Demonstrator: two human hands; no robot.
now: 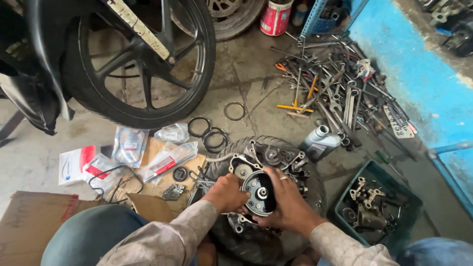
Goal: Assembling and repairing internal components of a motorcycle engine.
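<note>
View from above of a person seated on a stained concrete floor (246,69). The landmark is a grey metal engine casing (268,160) resting on a worn black rubber tyre (256,241) between the knees. Both hands grip a round dark metal drum-shaped part (259,193) that sits at the front of the casing: the left hand (227,193) is curled around its left rim, and the right hand (288,204), with a ring on one finger, wraps its right rim, fingers bent over the edge. Left of the casing, clear plastic packets of spare parts (165,160) and a white-and-red packet (74,162) lie on flattened brown cardboard (34,221). Beyond the casing, black rubber ring seals (207,133) lie on the floor, and farther off stands a black spoked motorcycle wheel (143,59). Just right of the casing stands a grey plastic oil bottle (320,143); beyond it spreads a heap of steel spanners and screwdrivers (335,88). Near the casing's right side, a green plastic crate (377,204) contains small metal parts.
</note>
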